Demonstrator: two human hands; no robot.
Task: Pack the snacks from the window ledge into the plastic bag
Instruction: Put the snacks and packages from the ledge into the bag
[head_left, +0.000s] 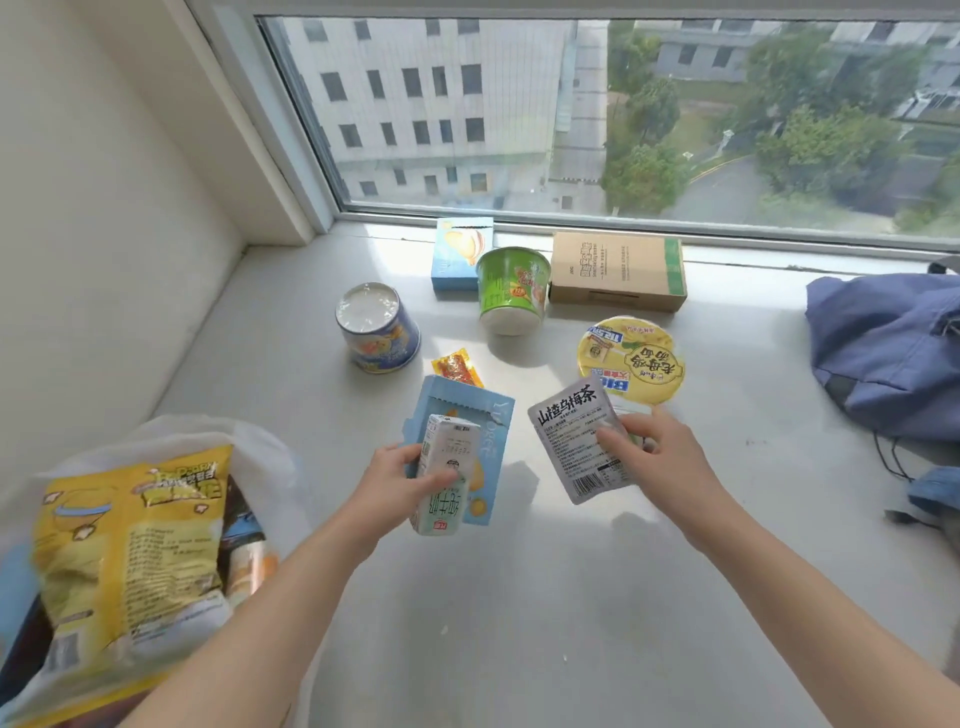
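My left hand (400, 480) grips a white-green milk carton (444, 475) above a flat blue box (483, 431) on the ledge. My right hand (657, 452) holds a grey drink pouch (574, 436) just in front of a yellow noodle bowl (631, 358). The clear plastic bag (171, 441) lies at the lower left, holding a yellow popcorn bag (130, 551) and other packs. Farther back stand a blue cup (376, 330), a green noodle cup (511, 288), a small blue box (460, 252), a brown carton (618, 270) and an orange sachet (457, 369).
The grey ledge (519, 597) runs under a large window (597, 114), with a white wall (93, 234) on the left. A blue fabric backpack (888, 348) with a dangling cord lies at the right edge.
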